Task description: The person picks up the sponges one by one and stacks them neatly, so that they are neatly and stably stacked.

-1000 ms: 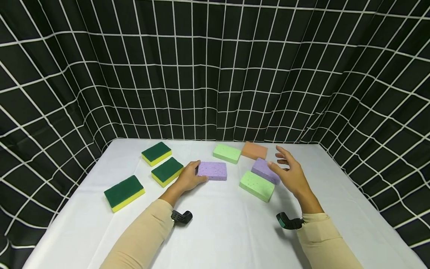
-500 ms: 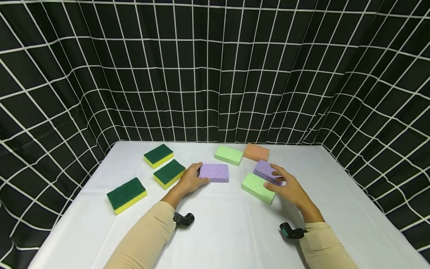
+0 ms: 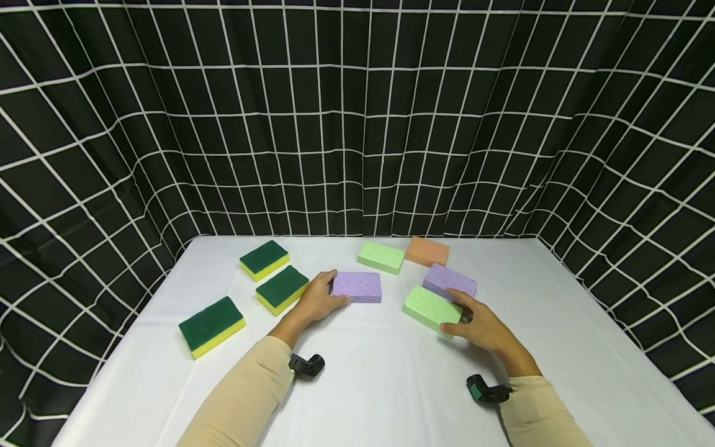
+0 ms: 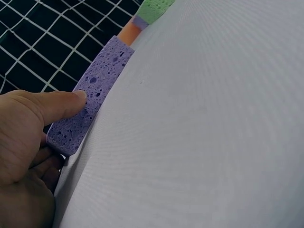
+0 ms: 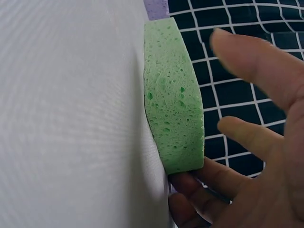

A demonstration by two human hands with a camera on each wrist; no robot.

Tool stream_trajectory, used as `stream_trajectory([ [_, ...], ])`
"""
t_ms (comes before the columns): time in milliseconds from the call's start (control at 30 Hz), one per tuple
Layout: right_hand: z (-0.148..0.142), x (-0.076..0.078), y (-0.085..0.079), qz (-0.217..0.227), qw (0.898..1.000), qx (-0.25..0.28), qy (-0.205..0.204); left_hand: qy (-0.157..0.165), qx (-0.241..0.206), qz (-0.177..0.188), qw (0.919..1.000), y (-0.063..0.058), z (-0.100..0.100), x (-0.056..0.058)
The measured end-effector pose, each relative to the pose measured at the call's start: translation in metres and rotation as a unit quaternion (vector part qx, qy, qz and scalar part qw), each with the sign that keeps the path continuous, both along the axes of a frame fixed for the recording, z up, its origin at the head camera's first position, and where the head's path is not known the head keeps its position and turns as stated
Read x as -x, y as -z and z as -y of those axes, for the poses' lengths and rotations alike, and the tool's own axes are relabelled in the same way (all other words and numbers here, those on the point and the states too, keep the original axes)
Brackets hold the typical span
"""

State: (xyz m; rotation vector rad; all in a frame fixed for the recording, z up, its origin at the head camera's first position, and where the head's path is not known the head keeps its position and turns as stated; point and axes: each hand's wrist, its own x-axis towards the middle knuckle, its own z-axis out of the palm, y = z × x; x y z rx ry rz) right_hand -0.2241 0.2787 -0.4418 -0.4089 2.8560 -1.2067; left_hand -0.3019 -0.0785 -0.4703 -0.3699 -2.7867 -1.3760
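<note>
A purple sponge (image 3: 357, 287) lies flat in the middle of the white table. My left hand (image 3: 319, 299) grips its left end, the thumb (image 4: 66, 102) pressed on the near side and the fingers behind, partly hidden. To the right, a light green sponge (image 3: 430, 307) lies at an angle. My right hand (image 3: 480, 323) is spread around its right end. In the right wrist view the thumb (image 5: 251, 61) stands apart from this sponge (image 5: 173, 99), while lower fingers are right at its end. A second purple sponge (image 3: 451, 279) lies just behind it, near my right fingertips.
Several green-and-yellow scrub sponges (image 3: 212, 323) lie at the left. Another light green sponge (image 3: 381, 256) and an orange sponge (image 3: 427, 251) are side by side near the back edge. A black curtain with a white grid (image 3: 357, 124) surrounds the white table (image 3: 380, 385).
My right hand has come down and nearer, from above the right purple sponge to the right end of the light green one. My left hand keeps its grip on the middle purple sponge.
</note>
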Motion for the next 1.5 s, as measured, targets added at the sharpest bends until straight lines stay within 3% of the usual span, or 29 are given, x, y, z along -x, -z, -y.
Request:
stream_trajectory([
  [167, 0.001, -0.002, 0.006, 0.009, 0.999, -0.037, 0.005, 0.002, -0.001, 0.005, 1.0, 0.001, 0.002, -0.002],
  [400, 0.005, -0.003, 0.007, -0.014, 0.997, -0.073, 0.025, -0.003, -0.005, 0.018, 0.9998, 0.005, 0.002, 0.001],
  [733, 0.001, 0.001, -0.011, -0.045, 0.997, -0.045, 0.048, 0.0, -0.009, 0.013, 0.9999, 0.006, -0.001, 0.003],
  [933, 0.006, 0.009, -0.032, -0.078, 0.997, 0.004, 0.018, -0.007, -0.007, 0.016, 0.9998, 0.005, -0.001, 0.002],
  [1133, 0.01, 0.019, -0.051, -0.098, 0.995, 0.011, -0.016, -0.004, -0.013, 0.012, 0.9998, 0.003, -0.003, 0.002],
  [1500, 0.028, 0.037, -0.068, -0.133, 0.988, 0.034, -0.067, -0.01, -0.003, 0.013, 0.9999, 0.006, -0.002, 0.003],
])
